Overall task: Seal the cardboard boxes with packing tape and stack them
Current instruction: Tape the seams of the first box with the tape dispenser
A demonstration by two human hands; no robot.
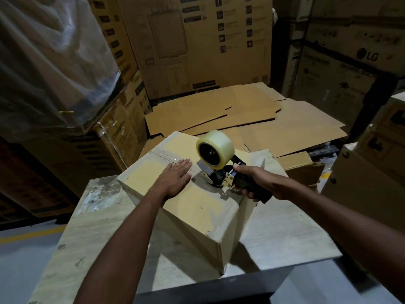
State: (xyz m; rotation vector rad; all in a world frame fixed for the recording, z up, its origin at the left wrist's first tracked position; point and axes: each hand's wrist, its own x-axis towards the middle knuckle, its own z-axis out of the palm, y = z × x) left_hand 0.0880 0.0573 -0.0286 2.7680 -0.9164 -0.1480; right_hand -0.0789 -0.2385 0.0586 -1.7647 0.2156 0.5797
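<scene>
Fingers of the left hand lie straight on the box, steadying it for taping; right hand clamps the dispenser just beside them.

Exposure is dim overall and warm in tone. The brightest zone is frame centre: the top of the box and the bench. Light falls from the upper left. The box throws a hard, dark shadow to its right across the bench. The left hand and the tape dispenser each shade the cardboard just beside them. There is pale sheen on the tape roll and on the plastic wrap at upper left. The left edge sinks to near black. Wide-angle bending tilts the stacked cartons at the sides, and their print is soft. Sharpness falls off toward the lower corners.
</scene>
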